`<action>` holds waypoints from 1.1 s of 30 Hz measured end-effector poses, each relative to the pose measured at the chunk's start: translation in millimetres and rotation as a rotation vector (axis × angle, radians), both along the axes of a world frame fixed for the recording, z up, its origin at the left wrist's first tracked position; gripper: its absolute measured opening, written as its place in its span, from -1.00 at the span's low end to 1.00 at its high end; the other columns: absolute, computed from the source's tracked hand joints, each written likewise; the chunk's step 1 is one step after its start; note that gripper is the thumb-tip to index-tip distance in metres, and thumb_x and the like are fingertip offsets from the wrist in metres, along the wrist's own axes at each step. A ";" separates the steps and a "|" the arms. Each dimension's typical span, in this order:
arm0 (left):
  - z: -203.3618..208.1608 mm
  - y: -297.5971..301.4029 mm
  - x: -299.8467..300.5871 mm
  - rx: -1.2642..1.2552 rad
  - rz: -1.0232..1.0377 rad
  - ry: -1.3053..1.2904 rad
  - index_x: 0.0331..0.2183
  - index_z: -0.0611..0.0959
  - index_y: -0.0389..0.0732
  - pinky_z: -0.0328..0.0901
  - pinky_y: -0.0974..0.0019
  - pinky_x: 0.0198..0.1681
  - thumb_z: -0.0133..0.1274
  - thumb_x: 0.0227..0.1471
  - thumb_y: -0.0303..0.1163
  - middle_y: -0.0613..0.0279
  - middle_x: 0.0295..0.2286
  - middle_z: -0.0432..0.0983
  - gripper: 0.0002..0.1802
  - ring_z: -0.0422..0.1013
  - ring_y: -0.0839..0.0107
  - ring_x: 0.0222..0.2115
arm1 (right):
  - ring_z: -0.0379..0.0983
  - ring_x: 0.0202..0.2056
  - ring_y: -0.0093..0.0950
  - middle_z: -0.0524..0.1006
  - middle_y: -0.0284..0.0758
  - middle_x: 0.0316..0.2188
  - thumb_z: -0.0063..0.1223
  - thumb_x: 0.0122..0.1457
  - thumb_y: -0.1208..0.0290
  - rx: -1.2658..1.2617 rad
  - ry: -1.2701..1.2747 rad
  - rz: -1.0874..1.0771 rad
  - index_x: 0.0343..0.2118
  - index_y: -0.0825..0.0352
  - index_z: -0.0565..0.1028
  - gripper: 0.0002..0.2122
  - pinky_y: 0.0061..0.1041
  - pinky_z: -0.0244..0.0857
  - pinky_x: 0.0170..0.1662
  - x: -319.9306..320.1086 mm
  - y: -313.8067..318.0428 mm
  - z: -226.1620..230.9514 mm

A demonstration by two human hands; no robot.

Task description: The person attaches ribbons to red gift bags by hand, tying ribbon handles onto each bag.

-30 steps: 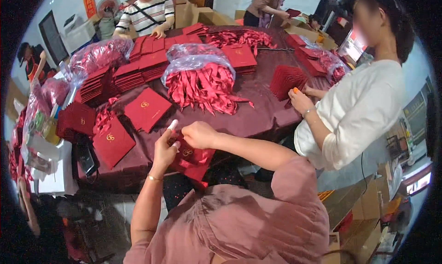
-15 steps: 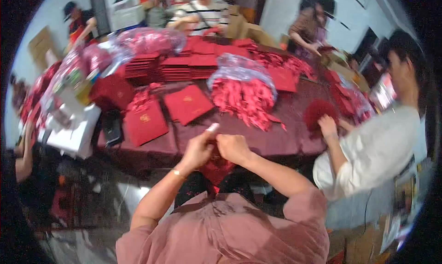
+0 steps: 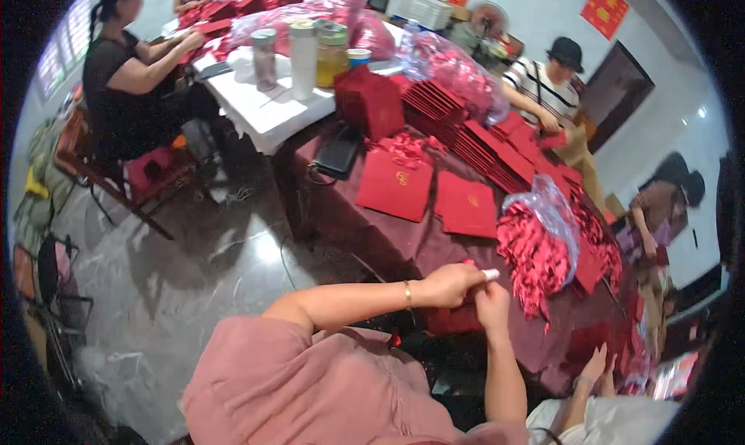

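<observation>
At the near edge of the cloth-covered table, my left hand [image 3: 452, 284] and my right hand [image 3: 493, 304] meet, both with fingers closed. A white covering shows on a fingertip of the left hand, and a gold bracelet circles that wrist. A bit of red shows at the fingers, and a dark red piece [image 3: 452, 319] hangs below them; its kind is mostly hidden. Beyond my hands lie flat red squares with gold emblems, one [image 3: 467, 204] nearer and another [image 3: 396, 184] to its left. A clear plastic bag [image 3: 560, 220] spills red ribbon-like strips [image 3: 531, 255] to the right.
Stacks of red folded pieces [image 3: 485, 146] stand farther back. A black pouch [image 3: 339, 152] lies left, near a white table [image 3: 264, 123] bearing bottles [image 3: 303, 61]. One person [image 3: 136, 72] sits at left; another's hands [image 3: 597, 367] are close at right.
The view has swung left and tilted, so the table now slants down to the right and the seated person appears. My hands stay closed together at the table edge.
</observation>
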State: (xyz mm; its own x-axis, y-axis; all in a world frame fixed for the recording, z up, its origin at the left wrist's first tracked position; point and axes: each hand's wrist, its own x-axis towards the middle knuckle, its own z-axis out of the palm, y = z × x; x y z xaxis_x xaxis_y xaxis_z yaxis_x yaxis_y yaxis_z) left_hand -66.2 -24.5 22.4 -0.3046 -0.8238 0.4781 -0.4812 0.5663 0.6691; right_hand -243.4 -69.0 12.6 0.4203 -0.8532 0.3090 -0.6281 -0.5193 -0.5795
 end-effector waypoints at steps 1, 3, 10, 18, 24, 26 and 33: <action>-10.7 -4.1 3.6 -0.138 -0.031 0.043 0.17 0.29 -0.13 0.31 0.04 -0.34 0.02 -0.23 -0.60 -0.02 -0.43 0.47 -0.18 0.41 -0.04 -0.39 | 0.44 -0.60 -0.31 0.47 -0.30 -0.68 -0.05 0.03 0.54 0.291 -0.248 0.028 -0.53 0.44 0.43 -0.91 -0.32 0.25 -0.51 6.3 -1.2 0.9; -5.5 -2.6 -2.8 -0.163 -0.043 -0.020 0.16 0.30 -0.14 0.30 0.05 -0.28 -0.01 -0.19 -0.60 -0.02 -0.43 0.47 -0.22 0.41 -0.02 -0.36 | 0.40 -0.61 -0.41 0.43 -0.46 -0.66 -0.03 0.03 0.55 0.969 -0.402 -0.104 -0.53 0.47 0.44 -0.90 -0.38 0.25 -0.52 -13.5 -12.2 14.1; -7.7 -6.4 -6.9 0.073 0.218 0.127 0.10 0.41 -0.13 0.32 0.06 -0.32 -0.02 -0.12 -0.58 -0.09 -0.47 0.46 -0.35 0.42 -0.03 -0.39 | 0.42 -0.51 -0.01 0.46 -0.04 -0.60 0.00 0.05 0.49 -0.275 0.233 -0.010 -0.53 0.36 0.42 -0.92 -0.12 0.25 -0.46 21.4 18.4 24.7; -17.9 -29.0 -8.5 0.149 0.316 0.303 0.03 0.46 -0.15 0.39 0.12 -0.29 0.06 -0.15 -0.63 -0.06 -0.41 0.53 -0.39 0.50 0.02 -0.36 | 0.41 -0.55 -0.02 0.46 -0.05 -0.61 0.05 0.06 0.43 0.095 -0.009 0.009 -0.54 0.37 0.42 -0.86 -0.12 0.24 -0.47 16.3 -7.0 23.8; -19.2 -37.3 -17.2 0.164 0.178 0.149 -0.02 0.55 -0.11 0.38 0.11 -0.31 -0.01 -0.12 -0.62 -0.07 -0.37 0.55 -0.47 0.50 -0.01 -0.35 | 0.41 -0.55 -0.02 0.45 -0.05 -0.64 -0.02 0.04 0.48 -0.147 0.185 0.072 -0.55 0.41 0.43 -0.88 -0.11 0.25 -0.47 2.6 -11.4 12.5; -19.1 -38.2 -22.1 0.142 0.177 0.153 -0.06 0.57 -0.11 0.37 0.08 -0.35 0.00 -0.09 -0.57 -0.07 -0.41 0.55 -0.53 0.49 -0.02 -0.39 | 0.41 -0.54 -0.01 0.45 -0.05 -0.64 -0.03 0.03 0.48 -0.164 0.221 0.060 -0.55 0.41 0.43 -0.89 -0.10 0.25 -0.46 -1.9 -11.8 8.3; -22.5 -34.5 -40.5 0.136 0.238 0.269 -0.11 0.61 -0.11 0.38 0.16 -0.37 0.03 -0.08 -0.55 -0.11 -0.44 0.52 -0.59 0.51 0.03 -0.42 | 0.46 -0.49 -0.02 0.48 0.00 -0.58 -0.02 0.06 0.51 -0.163 0.178 -0.012 -0.53 0.40 0.45 -0.90 -0.15 0.28 -0.46 -13.4 -1.9 0.1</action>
